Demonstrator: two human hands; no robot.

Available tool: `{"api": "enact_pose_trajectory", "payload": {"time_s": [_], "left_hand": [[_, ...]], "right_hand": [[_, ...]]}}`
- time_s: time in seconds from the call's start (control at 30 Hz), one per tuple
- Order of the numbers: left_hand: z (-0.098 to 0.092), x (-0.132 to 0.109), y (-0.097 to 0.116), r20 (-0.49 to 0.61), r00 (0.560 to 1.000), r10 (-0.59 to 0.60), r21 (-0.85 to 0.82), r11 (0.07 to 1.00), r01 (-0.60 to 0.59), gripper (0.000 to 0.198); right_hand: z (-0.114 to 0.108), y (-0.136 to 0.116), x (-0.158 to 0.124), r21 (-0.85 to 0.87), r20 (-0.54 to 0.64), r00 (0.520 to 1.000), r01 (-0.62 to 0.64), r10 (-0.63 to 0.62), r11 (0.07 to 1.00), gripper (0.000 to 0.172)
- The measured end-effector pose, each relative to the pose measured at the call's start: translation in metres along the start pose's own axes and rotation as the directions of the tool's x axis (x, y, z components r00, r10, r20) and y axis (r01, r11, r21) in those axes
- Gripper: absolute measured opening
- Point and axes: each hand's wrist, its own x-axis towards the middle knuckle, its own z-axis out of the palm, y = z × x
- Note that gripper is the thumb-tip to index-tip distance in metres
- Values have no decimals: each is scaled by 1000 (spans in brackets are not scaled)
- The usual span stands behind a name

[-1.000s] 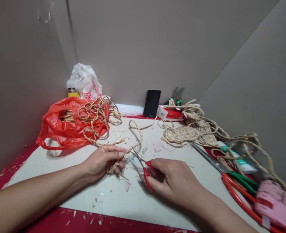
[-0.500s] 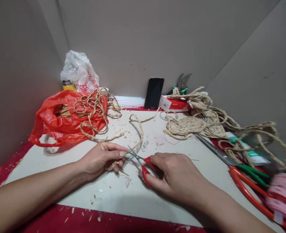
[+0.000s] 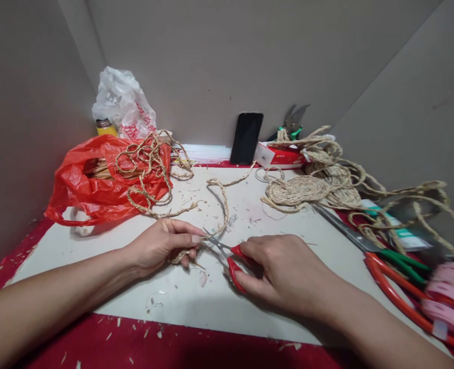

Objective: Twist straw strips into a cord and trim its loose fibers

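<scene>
Nearby lie a red bag (image 3: 73, 187) and coiled rope (image 3: 296, 190); left fingers (image 3: 184, 239) pinch cord (image 3: 224, 205), right fingers (image 3: 252, 249) scissors (image 3: 234, 271).

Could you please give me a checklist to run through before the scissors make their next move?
1. Right hand holding the red-handled scissors: ok, thumb and fingers are at the handles.
2. Left hand gripping the braided cord: ok, pinched near the blades.
3. Left fingertips well away from the blades: not ok, they are very close.
4. Cord fully between the blades: cannot tell, too small to see.
5. White sheet free of scraps: not ok, several lie on it.
</scene>
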Motion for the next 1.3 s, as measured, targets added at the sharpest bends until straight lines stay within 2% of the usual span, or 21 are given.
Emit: {"api": "enact_pose_trajectory", "payload": {"time_s": [0.33, 0.63, 0.8, 1.1, 1.3], "left_hand": [[1, 0, 2, 39, 999, -19, 14, 1000, 18, 13], [-1, 0, 2, 55, 996, -67, -33, 997, 69, 13], [0, 0, 0, -6, 999, -53, -29, 998, 53, 6], [4, -3, 3, 8, 996, -85, -14, 996, 86, 10], [5, -3, 5, 36, 994, -100, 5, 995, 100, 13]], "right_hand": [[5, 2, 0, -45, -10, 998, 64, -65, 997, 24], [3, -2, -3, -82, 23, 1000, -3, 5, 997, 26], [5, -5, -4, -116, 16, 1000, 10, -8, 993, 26], [3, -7, -2, -104, 59, 998, 23, -17, 994, 27], [3, -7, -3, -111, 40, 998, 47, -43, 993, 29]]}}
